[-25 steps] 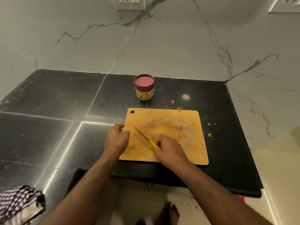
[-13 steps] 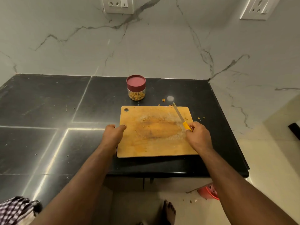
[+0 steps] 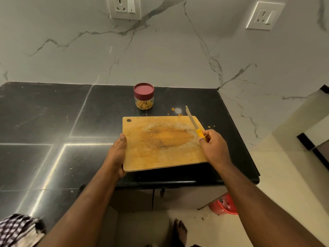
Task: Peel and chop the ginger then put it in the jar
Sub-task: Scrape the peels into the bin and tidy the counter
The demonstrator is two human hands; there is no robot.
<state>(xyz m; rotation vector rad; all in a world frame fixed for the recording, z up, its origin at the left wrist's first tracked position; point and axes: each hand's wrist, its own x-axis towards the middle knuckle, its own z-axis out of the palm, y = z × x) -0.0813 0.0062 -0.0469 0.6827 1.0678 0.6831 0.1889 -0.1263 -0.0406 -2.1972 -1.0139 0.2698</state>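
The left hand grips the chopping board's left edge; the right hand holds the knife. The lidded jar of ginger stands beyond both hands on the table.

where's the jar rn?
In the head view, the jar stands on the black counter near the marble wall, lid on, just behind the cutting board's far left corner, apart from both hands.

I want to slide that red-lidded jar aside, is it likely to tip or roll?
The jar stands upright, squat and wide, so tipping seems unlikely. The polished black counter probably lets it slide easily. Only partly filled, it is likely light.
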